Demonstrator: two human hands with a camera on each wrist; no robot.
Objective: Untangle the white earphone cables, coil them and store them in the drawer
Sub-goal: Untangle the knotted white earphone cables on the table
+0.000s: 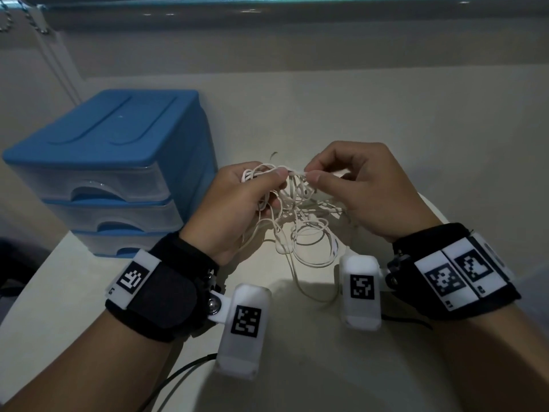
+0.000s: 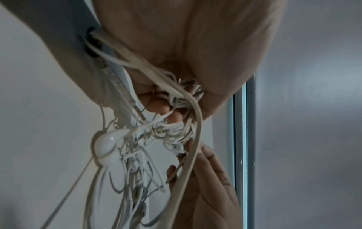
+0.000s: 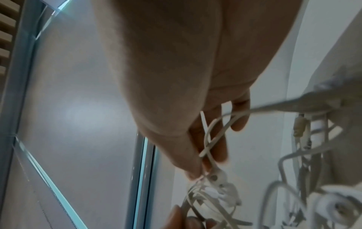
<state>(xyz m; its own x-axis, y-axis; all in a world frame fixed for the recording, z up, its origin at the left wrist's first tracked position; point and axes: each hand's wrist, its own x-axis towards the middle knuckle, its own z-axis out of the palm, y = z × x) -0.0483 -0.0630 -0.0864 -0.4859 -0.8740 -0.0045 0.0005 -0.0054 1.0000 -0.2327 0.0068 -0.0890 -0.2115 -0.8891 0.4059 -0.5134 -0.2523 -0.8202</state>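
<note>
White earphone cables [image 1: 300, 215] form a loose tangle held above the near middle of the pale table [image 1: 371, 120] in the head view. The left hand [image 1: 234, 209] grasps a bundle of loops, thumb pressed on top. The right hand [image 1: 365, 191] pinches a strand between thumb and forefinger, just beside the left thumb. Loose loops hang below both hands, and one strand trails toward the near edge of the table. A blue drawer unit [image 1: 116, 162] with three translucent drawers, all closed, stands at the left edge of the table, apart from the hands. Both wrists carry black bands with white marker blocks.

Left wrist view: the left hand [image 2: 186, 46] curls its fingers [image 2: 158, 106] round a dense knot of cable. An earbud [image 2: 106, 144] hangs from the tangle at the left. The right hand [image 2: 207, 186] meets the tangle from below, with fingertips touching the strands.

Right wrist view: the right hand [image 3: 176, 77] pinches a crossed loop of cable [image 3: 211, 139] between thumb and fingers. An inline piece [image 3: 217, 178] sits just beyond the pinch. Fingertips of the left hand [image 3: 176, 216] show at the bottom edge, touching the strands. A second earbud [image 3: 331, 206] appears blurred at the lower right.
</note>
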